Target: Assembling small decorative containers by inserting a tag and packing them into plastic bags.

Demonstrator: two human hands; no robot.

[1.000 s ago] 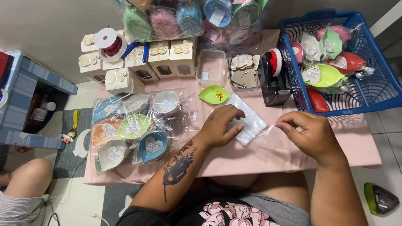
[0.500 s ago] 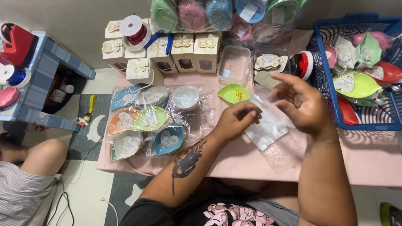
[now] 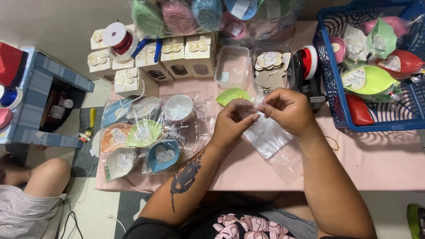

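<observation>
Bag: a clear plastic bag held above the middle of the surface, its top edge pinched between both hands.
Bag direction: long axis runs from the pinched top, far from the person, down and slightly right toward the person — the loose end lies on the surface.
Left hand: the left hand is nearly closed, thumb and fingertips pinching the bag's top edge.
Right hand: the right hand is curled, fingertips pinching the same edge; the two hands' fingertips almost touch.
Near the hands: a small green dish just beyond the left hand; a clear tub and a second tub with heart-shaped tags farther back.
Left of the hands: wrapped heart-shaped dishes in blue, orange, green and white, lying close together.
Surface: a pale pink surface, crowded along its far edge with small cream boxes and a spool of red ribbon.
Right side: a blue basket of wrapped coloured dishes, with a tape dispenser just beside it.
Room: light floor below — a blue stool at left, and another person's knee at lower left.
</observation>
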